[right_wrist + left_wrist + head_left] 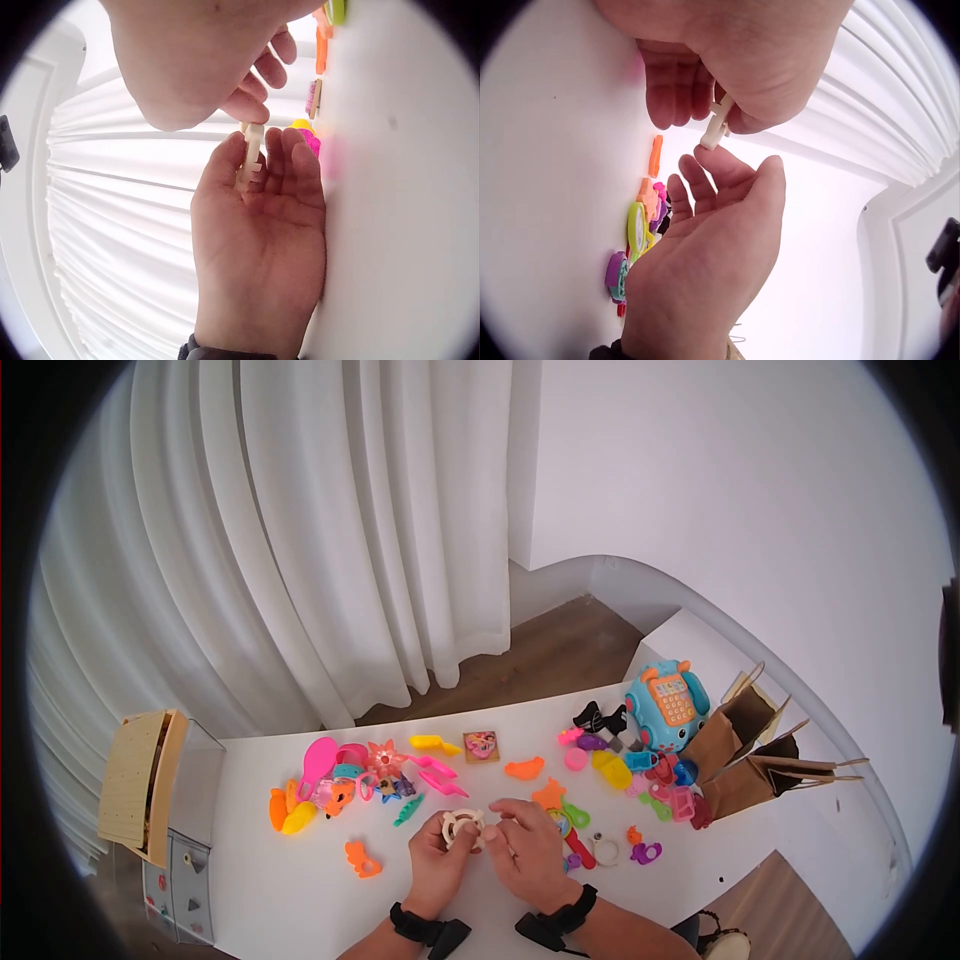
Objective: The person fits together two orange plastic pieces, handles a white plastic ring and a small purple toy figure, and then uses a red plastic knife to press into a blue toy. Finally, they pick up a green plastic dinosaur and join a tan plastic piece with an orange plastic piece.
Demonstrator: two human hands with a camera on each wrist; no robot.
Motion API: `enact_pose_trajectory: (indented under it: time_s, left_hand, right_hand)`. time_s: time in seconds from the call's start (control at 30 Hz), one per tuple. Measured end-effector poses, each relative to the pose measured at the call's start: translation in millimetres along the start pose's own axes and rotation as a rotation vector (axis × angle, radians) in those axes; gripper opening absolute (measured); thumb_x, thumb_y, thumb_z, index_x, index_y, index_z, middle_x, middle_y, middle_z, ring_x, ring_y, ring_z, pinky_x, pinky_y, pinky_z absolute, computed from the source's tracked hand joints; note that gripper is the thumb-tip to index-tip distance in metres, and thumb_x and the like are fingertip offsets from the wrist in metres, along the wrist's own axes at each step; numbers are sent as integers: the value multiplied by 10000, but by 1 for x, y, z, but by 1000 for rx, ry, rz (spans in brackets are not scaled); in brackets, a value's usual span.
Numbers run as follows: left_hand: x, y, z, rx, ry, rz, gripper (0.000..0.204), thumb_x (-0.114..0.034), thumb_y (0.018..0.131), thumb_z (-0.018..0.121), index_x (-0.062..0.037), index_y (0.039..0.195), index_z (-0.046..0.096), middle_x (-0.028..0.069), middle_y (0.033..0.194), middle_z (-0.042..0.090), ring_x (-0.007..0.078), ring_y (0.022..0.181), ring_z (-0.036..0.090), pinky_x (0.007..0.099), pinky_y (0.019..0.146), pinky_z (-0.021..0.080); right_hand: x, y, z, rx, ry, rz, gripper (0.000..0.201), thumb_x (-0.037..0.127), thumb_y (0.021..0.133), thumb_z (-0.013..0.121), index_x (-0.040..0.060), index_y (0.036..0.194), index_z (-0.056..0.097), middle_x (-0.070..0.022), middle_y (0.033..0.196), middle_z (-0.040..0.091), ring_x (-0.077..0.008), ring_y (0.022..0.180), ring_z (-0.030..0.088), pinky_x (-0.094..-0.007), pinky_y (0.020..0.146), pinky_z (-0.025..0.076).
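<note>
A cream-coloured ring with small knobs (463, 822) is pinched between thumb and fingers of the left hand (438, 868), above the front of the white table. Beside it, the right hand (530, 858) reaches in from the right. In the left wrist view, the ring (716, 127) appears edge-on in the left hand (742, 56), and a fingertip of the right hand (712, 251) touches its lower end, the thumb standing apart. The right wrist view has the ring (253, 154) upright between the left hand's (255, 240) thumb and fingers, under the right hand's (202, 60) fingertip.
Colourful plastic toys, including a pink paddle (319, 759), lie at the left. A square picture block (481, 747) sits near the back edge. Brown paper bags (735, 745) and a blue toy telephone (665, 705) stand at the right, with more small toys beside them.
</note>
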State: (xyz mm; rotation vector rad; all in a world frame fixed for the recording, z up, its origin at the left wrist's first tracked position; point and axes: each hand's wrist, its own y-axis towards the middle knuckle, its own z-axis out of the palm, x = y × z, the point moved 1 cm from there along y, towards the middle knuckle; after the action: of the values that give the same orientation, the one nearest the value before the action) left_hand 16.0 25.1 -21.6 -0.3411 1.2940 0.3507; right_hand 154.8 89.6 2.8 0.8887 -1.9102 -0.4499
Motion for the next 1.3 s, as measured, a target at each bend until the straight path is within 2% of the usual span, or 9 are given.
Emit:
enact_pose_trajectory:
  time_s: [0.03, 0.17, 0.33, 0.53, 0.67, 0.83, 0.93, 1.07, 1.3]
  left_hand:
    - [1, 0, 0, 5, -1, 2, 151, -124, 1030, 692, -1, 1117, 692, 27, 981, 717, 82, 839, 670, 258, 754, 604]
    - [3, 0, -2, 21, 28, 41, 155, -129, 1031, 694, -2, 1120, 691, 26, 984, 720, 83, 845, 674, 258, 755, 604]
    - [1, 0, -1, 2, 10, 15, 150, -127, 1034, 689, -3, 1117, 692, 26, 985, 722, 81, 851, 674, 264, 764, 605]
    - [5, 0, -3, 1, 82, 61, 175, -152, 1029, 705, -4, 1120, 694, 21, 981, 719, 74, 848, 668, 271, 766, 608]
    - [1, -2, -2, -12, 33, 6, 175, -153, 1028, 709, -3, 1116, 694, 20, 984, 717, 67, 853, 660, 268, 773, 605]
    - [-8, -2, 1, 27, 53, 27, 159, -134, 1019, 716, -6, 1112, 697, -3, 973, 711, 49, 849, 640, 248, 766, 581]
    - [5, 1, -7, 108, 91, 45, 129, -103, 1009, 716, -7, 1095, 705, -13, 969, 717, 46, 855, 635, 231, 769, 549]
    - [-1, 3, -8, 156, 115, 5, 116, -77, 998, 718, -7, 1090, 717, -12, 976, 728, 44, 859, 631, 223, 769, 526]
    - [-4, 2, -6, 67, 43, -11, 186, -131, 1005, 741, 6, 1129, 716, 10, 999, 737, 54, 864, 647, 226, 760, 543]
  right_hand:
    - [2, 3, 0, -50, 36, -74, 230, 177, 991, 648, 18, 829, 684, -138, 991, 719, -339, 851, 660, -444, 768, 493]
    - [8, 4, -5, 7, 87, -110, 224, 164, 987, 646, 24, 817, 685, -124, 993, 729, -323, 850, 667, -431, 762, 494]
    - [6, -3, -4, 66, 55, 56, 173, 183, 996, 644, 42, 919, 710, -85, 881, 715, -291, 811, 666, -419, 749, 482]
    - [10, 1, -2, 65, 24, 35, 196, 213, 1013, 631, 46, 948, 710, -76, 829, 688, -301, 773, 648, -428, 722, 474]
    - [0, -7, -1, 125, -45, 88, 204, 232, 995, 660, 47, 917, 696, -75, 846, 669, -294, 804, 645, -447, 754, 485]
    - [6, 7, -6, 4, 31, -105, 231, 201, 986, 669, 13, 854, 691, -151, 1145, 735, -332, 995, 668, -442, 843, 513]
    - [7, 5, -3, 36, 75, -138, 222, 172, 984, 659, 0, 848, 693, -156, 1278, 726, -331, 1010, 677, -421, 889, 524]
    - [9, 3, -4, 32, 119, -106, 212, 174, 983, 661, 3, 863, 699, -155, 1191, 744, -327, 967, 683, -421, 866, 520]
    - [6, 0, -1, 23, 49, -54, 169, 178, 961, 686, 30, 879, 693, -117, 979, 736, -318, 853, 683, -427, 747, 514]
